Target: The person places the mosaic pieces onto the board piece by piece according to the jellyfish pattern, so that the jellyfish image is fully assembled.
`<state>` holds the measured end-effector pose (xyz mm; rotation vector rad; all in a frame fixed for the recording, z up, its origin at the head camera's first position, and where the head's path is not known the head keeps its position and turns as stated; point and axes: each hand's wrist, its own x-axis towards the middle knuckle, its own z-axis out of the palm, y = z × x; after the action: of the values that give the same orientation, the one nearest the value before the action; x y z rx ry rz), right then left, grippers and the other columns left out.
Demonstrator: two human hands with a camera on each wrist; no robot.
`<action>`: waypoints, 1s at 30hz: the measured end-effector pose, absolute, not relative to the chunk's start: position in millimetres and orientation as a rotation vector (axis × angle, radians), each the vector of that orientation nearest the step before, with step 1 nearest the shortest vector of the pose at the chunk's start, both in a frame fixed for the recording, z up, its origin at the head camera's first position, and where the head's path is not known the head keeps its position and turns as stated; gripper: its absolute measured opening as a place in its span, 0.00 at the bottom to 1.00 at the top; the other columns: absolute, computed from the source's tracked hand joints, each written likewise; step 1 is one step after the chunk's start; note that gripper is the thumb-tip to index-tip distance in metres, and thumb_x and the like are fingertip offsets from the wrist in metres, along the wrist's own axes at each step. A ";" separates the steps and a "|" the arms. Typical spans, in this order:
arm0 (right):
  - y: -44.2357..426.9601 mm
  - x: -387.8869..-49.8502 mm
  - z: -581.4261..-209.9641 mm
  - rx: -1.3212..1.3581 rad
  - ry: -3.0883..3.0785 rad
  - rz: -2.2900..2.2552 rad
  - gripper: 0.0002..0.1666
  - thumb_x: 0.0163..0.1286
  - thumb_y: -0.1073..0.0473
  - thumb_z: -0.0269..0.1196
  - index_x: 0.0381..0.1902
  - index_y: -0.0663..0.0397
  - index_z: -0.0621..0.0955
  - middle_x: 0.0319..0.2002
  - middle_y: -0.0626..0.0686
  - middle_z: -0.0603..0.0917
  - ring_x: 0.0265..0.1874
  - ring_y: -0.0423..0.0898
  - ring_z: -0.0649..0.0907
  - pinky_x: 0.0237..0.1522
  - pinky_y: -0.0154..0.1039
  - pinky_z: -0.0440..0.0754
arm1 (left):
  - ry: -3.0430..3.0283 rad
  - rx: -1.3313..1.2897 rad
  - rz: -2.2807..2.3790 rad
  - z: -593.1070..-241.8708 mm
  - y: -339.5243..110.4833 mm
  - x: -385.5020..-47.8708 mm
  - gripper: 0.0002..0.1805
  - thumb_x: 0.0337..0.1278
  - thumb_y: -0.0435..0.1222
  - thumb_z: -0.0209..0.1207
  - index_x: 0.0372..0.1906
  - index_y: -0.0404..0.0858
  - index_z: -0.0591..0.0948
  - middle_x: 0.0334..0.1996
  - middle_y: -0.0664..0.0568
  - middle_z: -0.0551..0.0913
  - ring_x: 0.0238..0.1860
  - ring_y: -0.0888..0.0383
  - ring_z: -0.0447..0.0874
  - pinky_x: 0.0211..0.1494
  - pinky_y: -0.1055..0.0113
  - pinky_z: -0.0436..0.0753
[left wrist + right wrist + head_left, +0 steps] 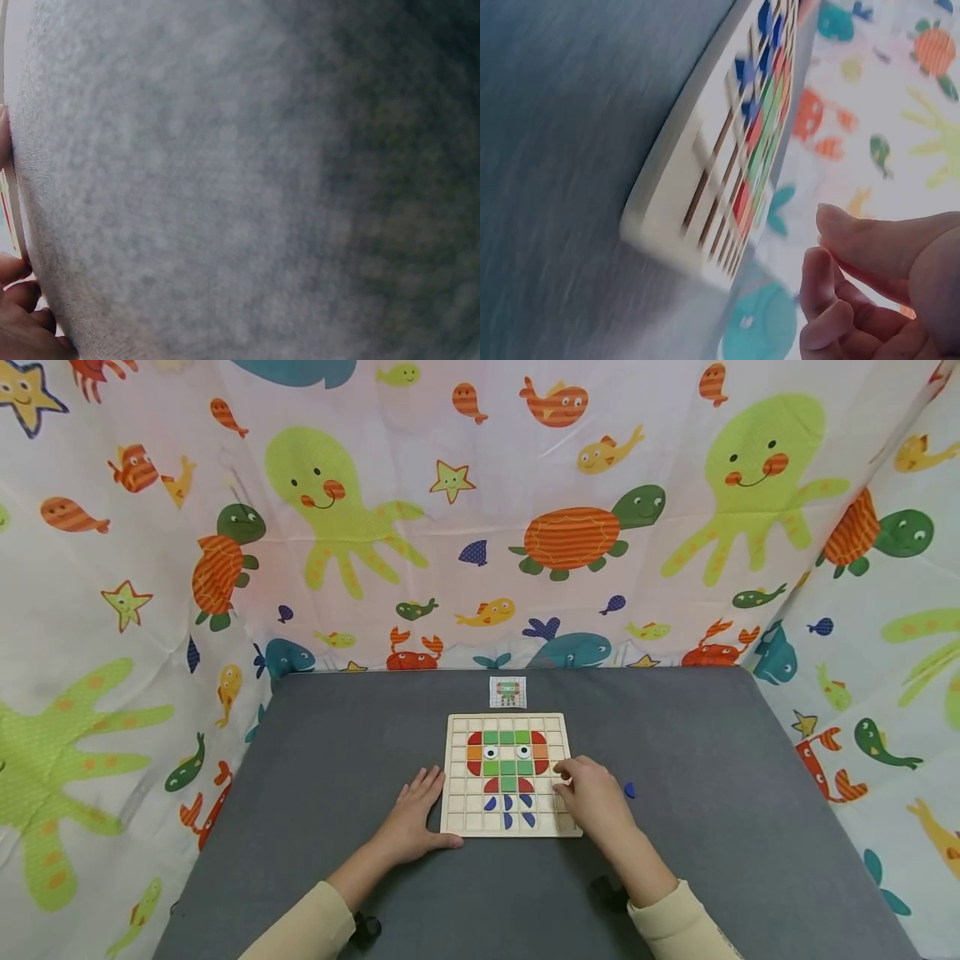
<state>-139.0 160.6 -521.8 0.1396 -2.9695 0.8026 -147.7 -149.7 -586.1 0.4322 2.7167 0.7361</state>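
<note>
On the table lies a wooden grid board (454, 777) bearing a face-like figure of red, orange and green tiles with two round eyes. Below them several blue tiles (507, 820) sit in its squares. My left hand (411, 814) rests with fingers spread along the board's left edge, its thumb by the front corner. Over the board's right edge is my right hand (596, 793), fingers curled, thumb and forefinger tips close together. A small orange-brown spot shows at those fingertips; I cannot tell whether it is a tile. In the right wrist view no tile shows between them.
A small picture card (507, 692) with a similar figure lies behind the board. One loose blue piece (629, 790) is on the grey table (345, 735) to the right of my right hand. A curtain (465, 585) printed with sea animals hangs around the table's back and sides.
</note>
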 end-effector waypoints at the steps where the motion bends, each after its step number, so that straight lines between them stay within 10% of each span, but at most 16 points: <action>1: 167.7 -138.9 -521.9 0.121 -2.968 0.797 0.14 0.60 0.64 0.73 0.45 0.58 0.87 0.37 0.54 0.85 0.31 0.46 0.81 0.37 0.47 0.83 | 2.717 0.429 0.737 -585.7 -150.0 -147.6 0.66 0.41 0.62 0.74 0.81 0.40 0.53 0.82 0.47 0.50 0.83 0.46 0.40 0.81 0.41 0.46; 16: 255.4 -138.3 -542.4 -0.072 -3.079 0.728 0.23 0.62 0.60 0.73 0.50 0.68 0.82 0.39 0.65 0.82 0.38 0.59 0.82 0.41 0.59 0.80 | 2.721 0.434 0.746 -586.3 -151.2 -147.1 0.66 0.41 0.63 0.74 0.81 0.40 0.53 0.82 0.47 0.49 0.83 0.46 0.39 0.81 0.41 0.46; 30: 270.2 -145.3 -548.4 -0.084 -3.114 0.805 0.08 0.66 0.64 0.66 0.40 0.65 0.86 0.32 0.58 0.86 0.31 0.54 0.84 0.34 0.53 0.82 | 2.717 0.435 0.747 -584.7 -150.7 -146.6 0.66 0.41 0.63 0.74 0.81 0.40 0.53 0.82 0.47 0.49 0.83 0.46 0.40 0.81 0.41 0.47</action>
<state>-145.3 270.2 -548.4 -0.0843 -3.1139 0.8047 -146.6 -150.7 -584.7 0.4352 2.7170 0.7466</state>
